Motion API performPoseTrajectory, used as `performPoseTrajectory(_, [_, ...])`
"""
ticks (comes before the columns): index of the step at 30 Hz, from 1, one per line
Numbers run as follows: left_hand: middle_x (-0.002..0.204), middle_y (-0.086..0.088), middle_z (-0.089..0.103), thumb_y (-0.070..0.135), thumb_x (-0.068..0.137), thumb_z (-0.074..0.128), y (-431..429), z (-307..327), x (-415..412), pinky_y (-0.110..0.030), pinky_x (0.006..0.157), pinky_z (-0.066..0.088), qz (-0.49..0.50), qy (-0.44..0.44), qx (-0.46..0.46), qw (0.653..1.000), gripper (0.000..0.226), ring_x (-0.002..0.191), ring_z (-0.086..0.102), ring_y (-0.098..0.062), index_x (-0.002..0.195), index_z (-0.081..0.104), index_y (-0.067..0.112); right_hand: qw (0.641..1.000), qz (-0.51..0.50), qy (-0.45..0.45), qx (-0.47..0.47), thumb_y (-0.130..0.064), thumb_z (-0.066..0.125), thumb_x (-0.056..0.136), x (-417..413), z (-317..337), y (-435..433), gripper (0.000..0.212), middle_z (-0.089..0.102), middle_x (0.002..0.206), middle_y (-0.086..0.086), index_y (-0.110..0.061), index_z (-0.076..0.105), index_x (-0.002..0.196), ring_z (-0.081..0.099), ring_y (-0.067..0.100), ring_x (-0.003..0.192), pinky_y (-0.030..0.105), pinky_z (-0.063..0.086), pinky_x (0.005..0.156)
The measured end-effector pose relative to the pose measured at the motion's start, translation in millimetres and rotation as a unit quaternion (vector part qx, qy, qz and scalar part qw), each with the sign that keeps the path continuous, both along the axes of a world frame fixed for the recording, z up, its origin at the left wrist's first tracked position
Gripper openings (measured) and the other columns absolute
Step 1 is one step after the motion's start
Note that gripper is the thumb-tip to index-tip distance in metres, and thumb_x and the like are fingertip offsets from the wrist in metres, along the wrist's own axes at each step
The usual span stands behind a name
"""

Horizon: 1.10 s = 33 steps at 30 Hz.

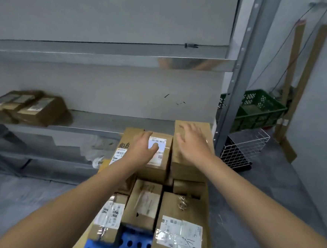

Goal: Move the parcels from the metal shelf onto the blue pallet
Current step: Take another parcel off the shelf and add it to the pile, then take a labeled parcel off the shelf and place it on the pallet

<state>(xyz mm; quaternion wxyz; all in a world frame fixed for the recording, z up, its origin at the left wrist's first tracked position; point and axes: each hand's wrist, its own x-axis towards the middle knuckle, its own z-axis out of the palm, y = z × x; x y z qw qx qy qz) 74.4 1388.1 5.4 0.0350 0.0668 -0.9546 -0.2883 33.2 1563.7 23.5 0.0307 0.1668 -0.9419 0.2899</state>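
Several brown cardboard parcels are stacked on the blue pallet (pixel 131 245) in front of me. My left hand (pixel 143 147) rests on top of a labelled parcel (pixel 160 162) at the far side of the stack, thumb on its white label. My right hand (pixel 192 143) hovers with straight spread fingers over a taller plain parcel (pixel 186 168) beside it. A few more parcels (pixel 34 107) lie on the metal shelf (pixel 104 123) at the far left.
The shelf's grey upright post (pixel 237 86) stands to the right of the stack. Behind it are a green plastic crate (pixel 256 109) and a white wire basket (pixel 244 149) on the grey floor. Cardboard strips (pixel 305 79) lean on the right wall.
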Motion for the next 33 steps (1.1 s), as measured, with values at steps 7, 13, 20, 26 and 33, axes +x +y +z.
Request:
performPoseTrajectory(7, [0.148, -0.011, 0.04, 0.033, 0.097, 0.047, -164.1, 34.9, 86.6, -0.032, 0.114, 0.02, -0.01, 0.028, -0.236, 0.971, 0.059, 0.137, 0.033, -0.026, 0.147, 0.033, 0.005, 0.974, 0.154, -0.031, 0.164, -0.038, 0.041, 0.099, 40.8, 26.0, -147.1, 0.05, 0.044, 0.139, 0.014, -0.007, 0.04, 0.138, 0.04, 0.032, 0.131, 0.042, 0.034, 0.107])
performPoseTrajectory(13, [0.15, -0.012, 0.035, 0.036, 0.099, 0.04, -304.8, 71.0, 160.3, -0.032, 0.115, 0.02, 0.052, 0.004, -0.32, 0.946, 0.062, 0.138, 0.031, -0.027, 0.15, 0.024, 0.003, 0.964, 0.198, 0.025, 0.177, -0.037, 0.042, 0.1, 88.2, 68.1, -301.6, 0.046, 0.049, 0.133, 0.02, -0.002, 0.044, 0.13, 0.044, 0.034, 0.126, 0.038, 0.035, 0.101])
performPoseTrajectory(20, [0.147, -0.012, 0.038, 0.034, 0.098, 0.039, -450.2, 92.6, 248.8, -0.036, 0.115, 0.025, 0.079, -0.011, -0.355, 0.931, 0.059, 0.135, 0.034, -0.026, 0.147, 0.029, 0.004, 0.944, 0.266, 0.059, 0.185, -0.042, 0.039, 0.098, 184.0, 77.6, -501.0, 0.049, 0.05, 0.132, 0.015, -0.006, 0.046, 0.132, 0.046, 0.032, 0.123, 0.04, 0.037, 0.102])
performPoseTrajectory(26, [0.139, -0.012, 0.046, 0.031, 0.096, 0.04, -531.0, 95.1, 302.8, -0.037, 0.111, 0.029, 0.119, -0.019, -0.365, 0.923, 0.051, 0.128, 0.041, -0.026, 0.139, 0.039, 0.004, 0.936, 0.285, 0.072, 0.194, -0.041, 0.039, 0.098, 236.4, 83.3, -601.0, 0.05, 0.05, 0.133, 0.016, -0.005, 0.045, 0.133, 0.047, 0.032, 0.123, 0.04, 0.037, 0.099])
performPoseTrajectory(33, [0.142, -0.011, 0.043, 0.025, 0.094, 0.041, -585.2, 87.6, 339.0, -0.036, 0.113, 0.027, 0.143, -0.009, -0.366, 0.92, 0.052, 0.131, 0.039, -0.025, 0.141, 0.036, 0.003, 0.932, 0.288, 0.099, 0.199, -0.038, 0.038, 0.099, 250.6, 89.2, -654.6, 0.047, 0.05, 0.131, 0.015, -0.005, 0.046, 0.131, 0.046, 0.032, 0.122, 0.039, 0.034, 0.101])
